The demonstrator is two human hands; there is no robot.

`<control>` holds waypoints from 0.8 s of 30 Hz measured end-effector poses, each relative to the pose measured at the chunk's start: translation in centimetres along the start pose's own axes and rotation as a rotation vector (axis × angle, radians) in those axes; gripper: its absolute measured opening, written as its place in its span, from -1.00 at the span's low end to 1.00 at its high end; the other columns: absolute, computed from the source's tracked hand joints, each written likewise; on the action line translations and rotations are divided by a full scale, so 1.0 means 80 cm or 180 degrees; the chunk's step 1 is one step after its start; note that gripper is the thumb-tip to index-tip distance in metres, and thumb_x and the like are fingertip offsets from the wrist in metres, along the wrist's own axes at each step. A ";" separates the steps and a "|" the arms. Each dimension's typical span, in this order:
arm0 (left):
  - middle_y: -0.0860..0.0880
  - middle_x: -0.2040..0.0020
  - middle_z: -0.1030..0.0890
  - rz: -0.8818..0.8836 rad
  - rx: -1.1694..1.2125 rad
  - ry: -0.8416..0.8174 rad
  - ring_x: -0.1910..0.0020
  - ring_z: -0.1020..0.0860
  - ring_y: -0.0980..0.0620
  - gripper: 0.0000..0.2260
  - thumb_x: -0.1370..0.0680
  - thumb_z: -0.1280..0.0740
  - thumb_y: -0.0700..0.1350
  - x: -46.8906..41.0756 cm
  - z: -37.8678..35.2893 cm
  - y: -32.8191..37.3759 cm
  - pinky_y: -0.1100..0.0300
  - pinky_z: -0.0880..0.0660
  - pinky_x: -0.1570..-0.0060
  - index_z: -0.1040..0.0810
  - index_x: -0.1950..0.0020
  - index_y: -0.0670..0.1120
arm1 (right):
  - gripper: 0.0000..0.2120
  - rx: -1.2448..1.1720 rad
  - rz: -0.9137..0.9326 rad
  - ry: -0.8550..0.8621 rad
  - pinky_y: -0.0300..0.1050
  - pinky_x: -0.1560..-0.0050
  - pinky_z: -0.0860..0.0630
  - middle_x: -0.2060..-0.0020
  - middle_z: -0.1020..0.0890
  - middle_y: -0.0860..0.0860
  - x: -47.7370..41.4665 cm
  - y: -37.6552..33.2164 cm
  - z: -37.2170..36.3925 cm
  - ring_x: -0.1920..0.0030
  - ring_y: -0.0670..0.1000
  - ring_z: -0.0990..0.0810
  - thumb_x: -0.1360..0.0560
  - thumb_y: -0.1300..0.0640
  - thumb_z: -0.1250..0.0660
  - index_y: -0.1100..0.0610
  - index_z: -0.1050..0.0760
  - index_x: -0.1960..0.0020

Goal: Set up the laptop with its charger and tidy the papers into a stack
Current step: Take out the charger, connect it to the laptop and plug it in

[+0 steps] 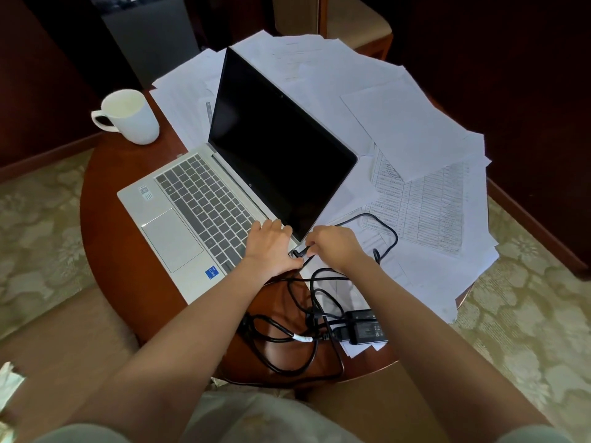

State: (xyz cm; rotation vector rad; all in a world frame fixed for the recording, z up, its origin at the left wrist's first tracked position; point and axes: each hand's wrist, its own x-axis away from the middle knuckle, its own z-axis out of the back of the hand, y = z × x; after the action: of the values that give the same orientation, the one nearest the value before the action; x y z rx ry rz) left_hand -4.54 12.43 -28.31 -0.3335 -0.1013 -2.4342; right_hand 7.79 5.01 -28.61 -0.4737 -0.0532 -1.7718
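Pinching black charger plug (301, 251) with right hand (335, 247) at four-o'clock corner of open silver laptop (192, 212); resting flat, straight-fingered left hand (270, 247) there.

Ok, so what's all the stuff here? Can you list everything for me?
laptop: one, silver with a black screen, open on the table's left half
papers: many, white, loose across the far and right parts of the table
charger brick: one, black, on papers at the near edge
cable: one tangle, black, looping from the brick to the laptop's right side
mug: one, white, far left of the table
table: one, reddish-brown, round
chair: one, wood with a beige seat, beyond the table
carpet: one, pale, flowered, around the table
hands: two; left hand rests on the laptop's near right corner, right hand pinches the cable's end
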 end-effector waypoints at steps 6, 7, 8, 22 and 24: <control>-0.08 -0.17 -0.47 -0.0051 0.0001 0.0014 -0.22 -0.41 -0.08 -0.47 -0.47 -0.23 0.25 0.002 0.000 -0.001 0.05 -0.24 -0.20 -0.41 -0.26 -0.10 | -0.74 -0.0097 -0.0266 -0.0014 -0.10 -0.05 -0.42 -0.13 -0.58 0.03 -0.001 -0.006 0.006 -0.14 0.09 -0.54 -0.55 0.04 -0.26 0.08 -0.56 -0.19; -0.08 -0.18 -0.47 -0.0052 -0.0022 0.0012 -0.22 -0.41 -0.08 -0.47 -0.47 -0.23 0.26 0.002 0.000 -0.001 0.05 -0.24 -0.20 -0.41 -0.27 -0.09 | -0.74 -0.0095 -0.0291 -0.0028 -0.09 -0.04 -0.42 -0.12 -0.58 0.03 0.000 -0.007 0.007 -0.13 0.09 -0.54 -0.54 0.04 -0.27 0.08 -0.56 -0.18; -0.08 -0.19 -0.47 -0.0053 -0.0045 0.0001 -0.23 -0.41 -0.08 -0.46 -0.47 -0.23 0.26 0.001 0.001 -0.001 0.04 -0.24 -0.21 -0.41 -0.27 -0.09 | -0.74 -0.0079 -0.0299 -0.0031 -0.10 -0.04 -0.42 -0.11 -0.58 0.04 0.001 -0.008 0.008 -0.13 0.09 -0.54 -0.54 0.04 -0.27 0.09 -0.56 -0.18; -0.05 -0.10 -0.45 0.0528 0.1690 -0.0531 -0.14 -0.46 -0.09 -0.77 -0.56 -0.18 0.08 0.039 0.003 0.021 0.03 -0.30 -0.18 -0.43 -0.09 -0.04 | -0.71 -0.0711 -0.0347 0.2177 -0.07 0.23 -0.52 0.21 -0.62 0.13 0.078 -0.009 -0.009 0.25 0.20 -0.58 -0.24 0.45 -0.19 0.22 -0.62 0.20; -0.05 -0.06 -0.48 0.0575 0.2145 -0.0487 -0.06 -0.49 -0.08 -0.84 -0.55 -0.19 0.05 0.044 -0.001 0.019 0.05 -0.42 -0.11 -0.41 0.00 -0.02 | -0.71 -0.0562 -0.0443 0.2442 -0.15 0.28 -0.39 0.32 -0.56 0.10 0.094 -0.013 -0.016 0.36 0.13 -0.52 -0.20 0.43 -0.11 0.20 -0.56 0.33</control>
State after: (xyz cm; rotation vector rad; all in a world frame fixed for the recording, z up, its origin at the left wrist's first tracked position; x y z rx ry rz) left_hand -6.19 9.08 -27.51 -0.2058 -0.8906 -2.0460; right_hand 5.15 -2.00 -27.02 0.1134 0.6238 -1.9985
